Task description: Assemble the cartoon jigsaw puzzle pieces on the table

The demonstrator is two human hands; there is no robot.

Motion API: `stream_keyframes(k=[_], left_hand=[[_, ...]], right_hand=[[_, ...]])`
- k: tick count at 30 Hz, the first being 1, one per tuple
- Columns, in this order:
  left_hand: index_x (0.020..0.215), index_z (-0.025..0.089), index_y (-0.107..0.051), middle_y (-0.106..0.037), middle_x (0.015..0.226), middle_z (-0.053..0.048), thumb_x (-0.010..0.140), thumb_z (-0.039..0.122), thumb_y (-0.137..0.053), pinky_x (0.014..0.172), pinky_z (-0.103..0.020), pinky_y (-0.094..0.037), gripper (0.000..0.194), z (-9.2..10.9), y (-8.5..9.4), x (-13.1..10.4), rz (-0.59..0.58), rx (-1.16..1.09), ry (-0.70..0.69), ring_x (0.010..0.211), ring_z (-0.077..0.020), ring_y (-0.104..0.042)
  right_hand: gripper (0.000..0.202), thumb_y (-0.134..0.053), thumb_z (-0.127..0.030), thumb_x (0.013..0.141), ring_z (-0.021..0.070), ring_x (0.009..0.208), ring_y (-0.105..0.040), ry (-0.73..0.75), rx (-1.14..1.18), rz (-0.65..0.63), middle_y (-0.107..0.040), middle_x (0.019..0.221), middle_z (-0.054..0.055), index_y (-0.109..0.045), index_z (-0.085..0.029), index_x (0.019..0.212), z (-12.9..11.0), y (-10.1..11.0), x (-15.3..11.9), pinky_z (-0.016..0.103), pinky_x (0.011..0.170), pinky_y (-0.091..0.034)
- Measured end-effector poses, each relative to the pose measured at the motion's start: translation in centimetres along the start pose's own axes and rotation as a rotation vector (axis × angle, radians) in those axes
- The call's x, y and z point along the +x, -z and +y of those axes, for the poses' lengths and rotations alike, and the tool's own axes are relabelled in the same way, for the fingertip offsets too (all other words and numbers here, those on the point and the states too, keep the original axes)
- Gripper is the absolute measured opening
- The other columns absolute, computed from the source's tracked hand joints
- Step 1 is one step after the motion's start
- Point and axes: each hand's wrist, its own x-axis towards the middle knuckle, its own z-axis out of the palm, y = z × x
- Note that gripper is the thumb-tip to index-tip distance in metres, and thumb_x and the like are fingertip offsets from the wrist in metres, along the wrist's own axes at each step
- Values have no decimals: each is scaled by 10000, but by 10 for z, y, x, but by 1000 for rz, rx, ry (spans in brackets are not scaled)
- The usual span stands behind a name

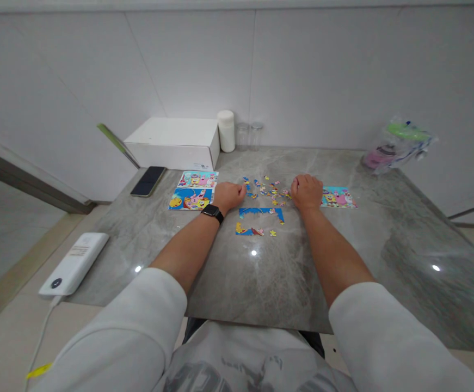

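My left hand (229, 196), with a dark watch on its wrist, rests closed on the table between a printed picture sheet (194, 190) and the loose jigsaw pieces (263, 188). On the right of those pieces, my right hand (307, 190) lies in a fist, partly covering another colourful picture (340, 197). The curled fingers hide whatever either hand may hold. Nearer me is a joined blue puzzle strip (259, 210) with a ragged lower edge. Below it sit a joined corner section (248, 230) and a single yellow piece (273, 233).
A white box (175, 142), a white bottle (226, 132) and two clear jars (250, 137) stand along the wall. A phone (148, 181) and a white power bank (74, 263) with a cable lie left. At the back right is a plastic-wrapped container (398, 146).
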Motion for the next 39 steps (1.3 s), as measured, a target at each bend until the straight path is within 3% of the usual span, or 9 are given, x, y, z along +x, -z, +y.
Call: stream_keyframes(k=[7,12,14,17,21,26,30,34,39], left_hand=[[1042,144,-850,-798,1004,-209,1087,475,-302,808,-371,-466,642,3,1,-3,-18,-24,-6,976,-301,-750],[1045,142,-845,-799,1004,-200,1094,474,-299,818,-369,-471,641,7,3,-4,-29,-17,12,982,-295,-751],[1055,144,-842,-798,1012,-199,1095,471,-297,823,-369,-472,637,8,3,-4,-34,-15,14,986,-292,-750],[1068,149,-838,-798,1027,-199,1096,480,-289,830,-366,-469,642,8,3,-5,-40,-26,23,993,-284,-747],[1061,150,-838,-801,1031,-194,1095,481,-277,816,-361,-464,652,6,5,-5,-32,-14,4,993,-282,-743],[1012,158,-848,-803,1009,-194,1083,486,-291,775,-351,-453,651,5,4,-6,-10,-14,4,961,-284,-743],[924,184,-839,-807,936,-152,1075,502,-314,706,-329,-404,632,-1,1,-5,57,-56,21,882,-254,-725],[704,184,-755,-716,694,-90,1089,496,-294,642,-337,-335,677,-12,2,-4,171,-164,73,692,-206,-641],[569,188,-575,-559,566,-38,1087,486,-310,621,-327,-301,654,-6,12,-10,269,-252,-103,593,-157,-516]], right_hand=[[256,-440,-264,984,271,900,-577,-57,152,43,-694,938,140,-673,-178,925,7,2,0,385,824,-369],[233,-464,-256,923,262,908,-626,-90,414,145,-717,954,116,-683,-197,978,9,33,-21,382,845,-460],[243,-496,-279,915,238,830,-640,-72,502,79,-724,933,87,-694,-205,1033,3,56,-40,361,792,-481],[210,-565,-330,922,200,709,-632,71,562,-202,-711,810,37,-715,-221,1021,-16,91,-73,318,700,-467],[194,-624,-369,955,189,771,-647,244,494,-512,-717,899,43,-699,-219,1052,-50,117,-105,301,731,-471],[193,-637,-379,991,214,918,-658,263,367,-547,-693,1020,80,-714,-207,1031,-70,113,-116,312,809,-485],[112,-645,-270,978,209,972,-656,256,445,-550,-686,1051,72,-732,-223,1031,-60,109,-117,318,875,-495],[188,-674,-184,938,198,958,-655,244,508,-581,-682,1089,62,-717,-233,1114,-45,112,-118,316,877,-499],[162,-756,-215,907,203,979,-653,174,517,-605,-669,1098,72,-722,-214,1065,-34,117,-115,322,891,-497]])
